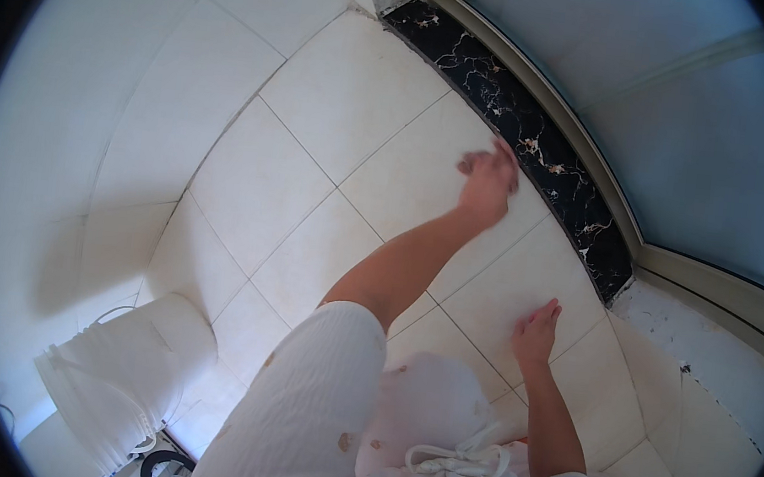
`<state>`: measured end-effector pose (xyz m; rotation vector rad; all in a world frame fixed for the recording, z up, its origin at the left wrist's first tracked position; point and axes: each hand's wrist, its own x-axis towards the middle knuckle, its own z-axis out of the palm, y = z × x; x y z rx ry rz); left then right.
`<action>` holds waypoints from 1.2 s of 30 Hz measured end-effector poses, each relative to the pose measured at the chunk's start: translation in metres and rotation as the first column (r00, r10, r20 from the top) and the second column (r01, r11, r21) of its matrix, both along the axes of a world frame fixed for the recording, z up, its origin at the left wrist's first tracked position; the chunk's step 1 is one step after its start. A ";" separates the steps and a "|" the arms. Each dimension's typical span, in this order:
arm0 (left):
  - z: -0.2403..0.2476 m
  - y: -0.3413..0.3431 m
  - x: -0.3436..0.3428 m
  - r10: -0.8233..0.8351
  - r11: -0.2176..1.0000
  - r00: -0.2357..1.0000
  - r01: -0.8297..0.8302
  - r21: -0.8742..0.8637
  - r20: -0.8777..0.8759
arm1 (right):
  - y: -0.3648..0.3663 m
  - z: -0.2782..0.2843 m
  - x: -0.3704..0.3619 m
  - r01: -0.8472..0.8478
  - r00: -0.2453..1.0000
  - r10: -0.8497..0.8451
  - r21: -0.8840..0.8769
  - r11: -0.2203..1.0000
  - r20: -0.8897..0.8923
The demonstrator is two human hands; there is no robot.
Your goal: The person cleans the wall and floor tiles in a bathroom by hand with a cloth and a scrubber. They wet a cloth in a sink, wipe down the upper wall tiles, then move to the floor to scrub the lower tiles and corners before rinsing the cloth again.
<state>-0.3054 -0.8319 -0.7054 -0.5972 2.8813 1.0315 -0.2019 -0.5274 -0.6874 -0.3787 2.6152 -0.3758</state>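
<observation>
My left hand [488,183] is stretched out ahead over the pale floor tiles, close to the edge of the black marble threshold [528,138]. Its fingers are slightly smeared by motion; the thumb stands apart from them, and nothing shows in the hand. My right hand [535,336] is nearer to me and further right, above the tiled floor [377,192]. Its fingers point forward, loosely extended, and no object is visible in it. Whether either hand touches a surface cannot be told.
A frosted glass door [687,130] in a metal frame rises behind the threshold. White tiled wall [140,77] runs along the left. A white bucket [135,366] with a handle stands at the lower left, beside a dark round object [164,473] partly cut off.
</observation>
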 end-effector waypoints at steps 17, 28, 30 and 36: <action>-0.036 -0.011 -0.036 0.325 0.881 0.930 -0.365 -0.301 -0.174 | -0.011 0.009 0.009 -0.084 0.985 0.070 -0.087 0.993 -0.159; 0.002 0.245 0.005 -0.163 0.862 0.910 0.319 -0.393 0.382 | 0.029 0.020 0.001 0.018 0.980 -0.072 -0.273 0.962 -0.187; -0.004 0.275 0.022 -0.286 0.822 0.865 0.442 -0.358 0.412 | 0.040 0.024 0.016 0.194 0.976 -0.219 -0.378 0.905 -0.023; -0.010 0.355 0.063 -0.738 0.632 0.673 0.716 -0.296 0.052 | 0.124 0.045 0.085 0.357 0.926 -0.376 -0.258 0.898 -0.029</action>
